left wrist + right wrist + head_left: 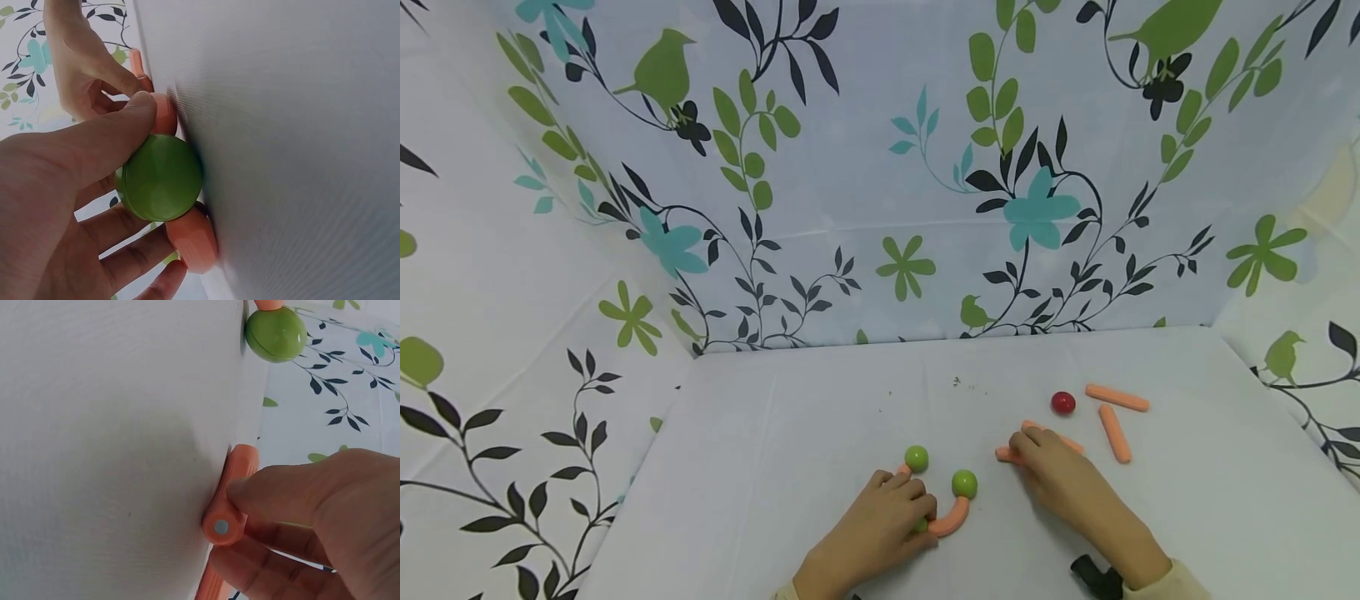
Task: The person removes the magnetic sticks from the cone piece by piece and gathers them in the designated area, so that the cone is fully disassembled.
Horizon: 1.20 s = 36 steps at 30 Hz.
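Note:
My left hand point(880, 521) grips a green ball point(164, 178), thumb on the near side and fingers behind. Orange rods meet that ball on either side; one is a curved orange rod point(951, 518) leading to a second green ball point(965, 484). A third green ball point(917, 458) sits at the tip of the other rod, which the hand mostly covers. To the right, my right hand point(1067, 479) pinches an orange rod point(242, 464) between thumb and fingers, low over the table. Its near end shows a round silver spot. Another orange rod point(1072, 445) lies just behind those fingers.
A red ball point(1063, 403) and two straight orange rods, one crosswise point(1117, 397) and one lengthwise point(1115, 433), lie at the right on the white table point(805, 417). A patterned curtain point(850, 167) stands behind. A black object point(1096, 577) is by the right wrist.

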{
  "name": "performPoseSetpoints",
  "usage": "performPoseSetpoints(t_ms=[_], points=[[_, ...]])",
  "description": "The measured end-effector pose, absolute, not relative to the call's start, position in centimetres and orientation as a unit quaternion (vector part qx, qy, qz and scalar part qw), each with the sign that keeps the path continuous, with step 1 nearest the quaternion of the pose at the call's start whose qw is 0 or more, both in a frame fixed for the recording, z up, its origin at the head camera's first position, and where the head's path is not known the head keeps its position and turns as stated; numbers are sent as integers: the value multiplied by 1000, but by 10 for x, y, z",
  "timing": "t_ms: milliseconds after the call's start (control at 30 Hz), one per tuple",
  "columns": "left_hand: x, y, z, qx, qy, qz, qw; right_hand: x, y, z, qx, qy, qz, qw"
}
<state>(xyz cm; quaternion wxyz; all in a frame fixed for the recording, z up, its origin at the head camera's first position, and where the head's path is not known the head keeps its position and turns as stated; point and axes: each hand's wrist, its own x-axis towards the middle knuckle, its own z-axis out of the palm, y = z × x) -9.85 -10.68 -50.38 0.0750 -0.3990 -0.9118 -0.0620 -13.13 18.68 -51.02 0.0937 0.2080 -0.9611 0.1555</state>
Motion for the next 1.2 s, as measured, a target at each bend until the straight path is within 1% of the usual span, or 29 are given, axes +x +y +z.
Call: performPoseSetpoints(t_ms=[300, 500, 633, 733, 900, 1000, 1067, 1200], points=[[-101, -107, -506, -394, -914, -73, 66, -130, 188, -503, 160, -975, 144, 51], [-105, -108, -505, -393, -915, -81, 43, -129, 192, -500, 139, -980, 133, 49], [-106, -114, -502, -404, -909, -100, 15, -129, 193, -502, 124, -983, 130, 48], [-105, -119, -498, -417, -901, -117, -3, -128, 192, -505, 120, -983, 127, 62], [-105, -121, -493, -429, -893, -134, -17, -127, 190, -510, 137, -976, 103, 132], [-106, -122, -493, -426, -894, -138, -28, -126, 185, -508, 145, -971, 112, 155], [-106, -123, -496, -425, -894, -138, -26, -126, 181, -506, 146, -969, 140, 145], [-108, -123, -500, -427, -893, -145, -17, -126, 174, -503, 157, -953, 239, 95]])
